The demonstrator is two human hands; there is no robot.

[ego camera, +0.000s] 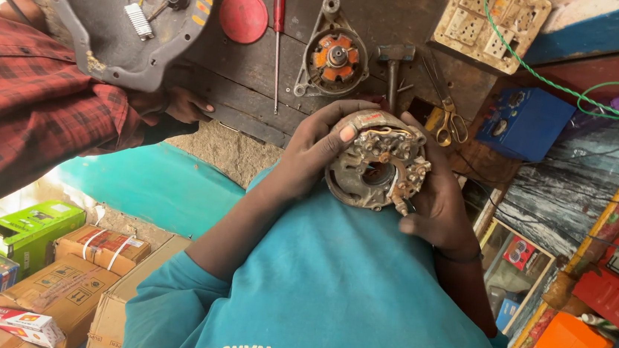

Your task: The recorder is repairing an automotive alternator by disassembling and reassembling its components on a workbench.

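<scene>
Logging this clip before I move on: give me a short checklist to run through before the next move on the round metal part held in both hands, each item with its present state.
1. Round metal part held by both hands: ok, left hand and right hand grip opposite sides.
2. Part's wired face turned to the camera: ok.
3. Red screwdriver on the bench: ok, untouched.
4. Scissors clear of the hands: ok, beside the right hand.
5. Other person's hand clear of the part: ok, at the bench edge.
6. Small fasteners tight: cannot tell.
</scene>
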